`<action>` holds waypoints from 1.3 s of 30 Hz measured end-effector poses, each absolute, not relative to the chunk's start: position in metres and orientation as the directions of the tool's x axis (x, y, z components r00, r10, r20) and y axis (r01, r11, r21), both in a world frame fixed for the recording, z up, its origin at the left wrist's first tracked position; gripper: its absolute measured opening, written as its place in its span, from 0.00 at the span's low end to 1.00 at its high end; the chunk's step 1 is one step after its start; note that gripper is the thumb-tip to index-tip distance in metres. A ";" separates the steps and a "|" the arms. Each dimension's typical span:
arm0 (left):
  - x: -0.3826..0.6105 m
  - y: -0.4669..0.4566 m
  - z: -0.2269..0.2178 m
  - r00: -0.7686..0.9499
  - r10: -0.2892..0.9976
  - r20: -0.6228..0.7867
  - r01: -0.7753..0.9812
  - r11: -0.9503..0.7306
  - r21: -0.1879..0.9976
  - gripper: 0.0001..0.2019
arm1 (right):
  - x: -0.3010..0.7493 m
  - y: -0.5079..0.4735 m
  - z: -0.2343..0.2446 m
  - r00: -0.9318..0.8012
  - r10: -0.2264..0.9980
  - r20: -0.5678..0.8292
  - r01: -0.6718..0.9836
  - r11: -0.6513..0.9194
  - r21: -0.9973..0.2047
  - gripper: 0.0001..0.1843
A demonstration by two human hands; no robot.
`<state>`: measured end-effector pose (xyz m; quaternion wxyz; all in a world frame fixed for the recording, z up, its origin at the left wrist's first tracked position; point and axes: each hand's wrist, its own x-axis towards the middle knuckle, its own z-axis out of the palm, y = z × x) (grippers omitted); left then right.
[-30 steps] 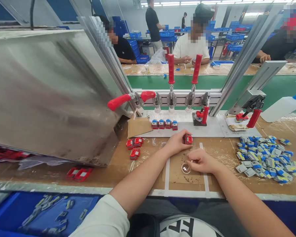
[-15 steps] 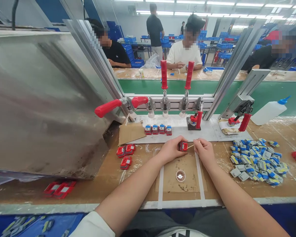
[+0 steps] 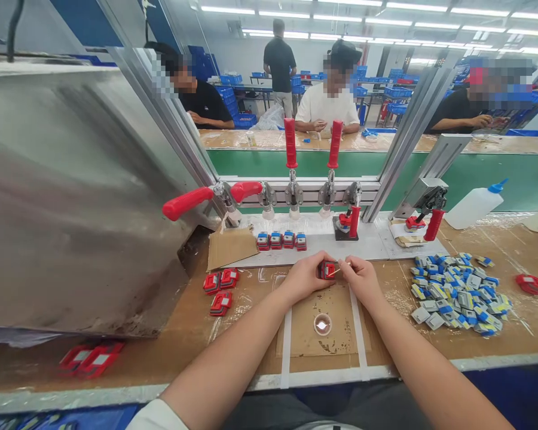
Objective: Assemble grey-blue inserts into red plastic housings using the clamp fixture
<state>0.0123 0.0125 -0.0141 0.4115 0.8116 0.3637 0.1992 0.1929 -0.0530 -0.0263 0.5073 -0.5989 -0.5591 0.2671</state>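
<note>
My left hand (image 3: pixel 303 276) pinches a small red part (image 3: pixel 328 270) just above the brown workbench (image 3: pixel 170 340). My right hand (image 3: pixel 361 278) is closed on a thin stick (image 3: pixel 341 268) whose tip touches that red part. Below the hands a small round clear dish (image 3: pixel 323 324) sits on a cardboard square (image 3: pixel 329 340) framed by white tape. A row of several red-and-blue parts (image 3: pixel 281 240) stands on the white fixture plate (image 3: pixel 372 242) behind the hands.
Three red parts (image 3: pixel 219 288) lie left of my hands, more (image 3: pixel 89 360) near the front edge. A pile of blue-grey pieces (image 3: pixel 457 291) lies at right, with a squeeze bottle (image 3: pixel 474 204). Red-handled toggle clamps (image 3: pixel 290 155) line the rail; a steel housing (image 3: pixel 72 191) fills the left. People sit across the green conveyor (image 3: pixel 273 161).
My right hand rose from the round dish with the stick and brought its tip to the red part in my left hand. The view has tilted slightly upward.
</note>
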 end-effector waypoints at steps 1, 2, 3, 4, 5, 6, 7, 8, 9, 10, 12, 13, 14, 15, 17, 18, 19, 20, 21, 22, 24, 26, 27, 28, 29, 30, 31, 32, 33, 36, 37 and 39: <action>0.012 0.012 -0.014 0.654 0.756 0.026 0.426 -0.397 0.813 0.19 | 0.193 -0.053 -0.025 0.238 0.936 0.258 0.407 0.145 -0.902 0.25; 0.013 0.013 -0.015 0.649 0.760 0.025 0.428 -0.393 0.814 0.20 | 0.193 -0.054 -0.024 0.250 0.930 0.270 0.412 0.150 -0.899 0.25; 0.013 0.013 -0.015 0.643 0.765 0.024 0.430 -0.387 0.816 0.20 | 0.194 -0.056 -0.023 0.260 0.923 0.284 0.410 0.160 -0.898 0.25; 0.013 0.013 -0.016 0.639 0.769 0.023 0.429 -0.382 0.818 0.21 | 0.194 -0.058 -0.020 0.251 0.921 0.298 0.403 0.180 -0.897 0.26; 0.013 0.014 -0.017 0.639 0.769 0.024 0.424 -0.378 0.823 0.22 | 0.194 -0.062 -0.018 0.213 0.925 0.316 0.394 0.214 -0.894 0.26; 0.013 0.015 -0.019 0.642 0.766 0.028 0.412 -0.376 0.830 0.23 | 0.194 -0.067 -0.014 0.137 0.932 0.336 0.389 0.262 -0.883 0.26; 0.013 0.016 -0.021 0.648 0.761 0.034 0.396 -0.374 0.839 0.23 | 0.192 -0.072 -0.011 0.021 0.934 0.356 0.392 0.320 -0.863 0.27; 0.013 0.017 -0.023 0.651 0.758 0.041 0.380 -0.371 0.847 0.24 | 0.190 -0.078 -0.007 -0.121 0.923 0.366 0.407 0.382 -0.830 0.27; 0.013 0.018 -0.024 0.651 0.758 0.047 0.368 -0.369 0.854 0.25 | 0.187 -0.083 -0.003 -0.267 0.894 0.359 0.434 0.444 -0.783 0.27; 0.013 0.019 -0.026 0.646 0.762 0.052 0.362 -0.366 0.857 0.26 | 0.183 -0.088 0.002 -0.393 0.857 0.333 0.475 0.499 -0.724 0.26; 0.013 0.020 -0.028 0.636 0.770 0.054 0.362 -0.360 0.860 0.26 | 0.175 -0.095 0.010 -0.546 0.801 0.247 0.589 0.576 -0.568 0.23; 0.013 0.021 -0.028 0.636 0.770 0.054 0.360 -0.359 0.861 0.26 | 0.171 -0.097 0.013 -0.579 0.789 0.205 0.645 0.597 -0.476 0.22; 0.013 0.022 -0.028 0.641 0.766 0.057 0.355 -0.361 0.862 0.26 | 0.167 -0.098 0.016 -0.596 0.785 0.168 0.692 0.608 -0.388 0.20; 0.013 0.023 -0.029 0.646 0.761 0.064 0.347 -0.367 0.863 0.26 | 0.164 -0.098 0.017 -0.601 0.788 0.132 0.730 0.609 -0.311 0.20; 0.012 0.024 -0.029 0.651 0.754 0.085 0.330 -0.382 0.863 0.25 | 0.160 -0.098 0.019 -0.590 0.804 0.067 0.782 0.591 -0.196 0.25; 0.012 0.024 -0.028 0.649 0.755 0.092 0.326 -0.386 0.863 0.25 | 0.161 -0.098 0.019 -0.576 0.816 0.048 0.802 0.575 -0.161 0.28; 0.011 0.024 -0.028 0.645 0.759 0.093 0.329 -0.385 0.862 0.25 | 0.164 -0.099 0.019 -0.552 0.833 0.043 0.822 0.552 -0.139 0.31; 0.011 0.024 -0.027 0.641 0.763 0.087 0.337 -0.381 0.861 0.25 | 0.170 -0.100 0.020 -0.518 0.854 0.057 0.844 0.520 -0.129 0.32; 0.011 0.023 -0.025 0.637 0.767 0.075 0.351 -0.374 0.858 0.26 | 0.180 -0.102 0.021 -0.463 0.882 0.087 0.872 0.471 -0.129 0.31; 0.011 0.023 -0.023 0.635 0.771 0.060 0.363 -0.366 0.857 0.26 | 0.193 -0.105 0.024 -0.376 0.918 0.128 0.910 0.392 -0.137 0.30; 0.011 0.020 -0.019 0.636 0.770 0.039 0.371 -0.350 0.860 0.27 | 0.233 -0.110 0.031 -0.083 0.974 0.212 0.980 0.118 -0.160 0.28; 0.012 0.018 -0.015 0.636 0.771 0.038 0.360 -0.339 0.869 0.28 | 0.284 -0.115 0.040 0.291 0.920 0.261 0.952 -0.253 -0.170 0.25; 0.013 0.018 -0.014 0.631 0.774 0.045 0.351 -0.337 0.874 0.28 | 0.310 -0.116 0.044 0.408 0.875 0.260 0.912 -0.377 -0.163 0.21; 0.014 0.017 -0.013 0.627 0.777 0.054 0.341 -0.337 0.878 0.28 | 0.333 -0.117 0.047 0.477 0.852 0.215 0.879 -0.453 -0.152 0.17; 0.014 0.017 -0.013 0.621 0.782 0.063 0.335 -0.338 0.879 0.28 | 0.353 -0.118 0.049 0.504 0.852 0.140 0.862 -0.487 -0.142 0.14; 0.014 0.017 -0.013 0.613 0.787 0.070 0.335 -0.339 0.879 0.28 | 0.368 -0.118 0.050 0.508 0.857 0.085 0.858 -0.495 -0.137 0.14; 0.015 0.017 -0.013 0.608 0.790 0.072 0.341 -0.342 0.876 0.29 | 0.379 -0.118 0.051 0.505 0.862 0.038 0.857 -0.496 -0.138 0.16; 0.014 0.018 -0.013 0.597 0.799 0.072 0.359 -0.347 0.866 0.30 | 0.386 -0.117 0.050 0.499 0.866 0.005 0.857 -0.494 -0.145 0.17; 0.014 0.019 -0.014 0.588 0.806 0.072 0.377 -0.352 0.857 0.31 | 0.391 -0.114 0.049 0.499 0.866 -0.010 0.855 -0.494 -0.157 0.17; 0.013 0.024 -0.014 0.546 0.832 0.102 0.377 -0.353 0.856 0.35 | 0.396 -0.103 0.048 0.522 0.853 -0.016 0.830 -0.513 -0.218 0.15; 0.013 0.026 -0.014 0.529 0.841 0.116 0.364 -0.348 0.864 0.36 | 0.396 -0.100 0.049 0.532 0.847 -0.008 0.820 -0.517 -0.246 0.14; 0.013 0.028 -0.013 0.485 0.863 0.143 0.331 -0.332 0.883 0.37 | 0.396 -0.100 0.054 0.550 0.834 0.034 0.798 -0.514 -0.313 0.13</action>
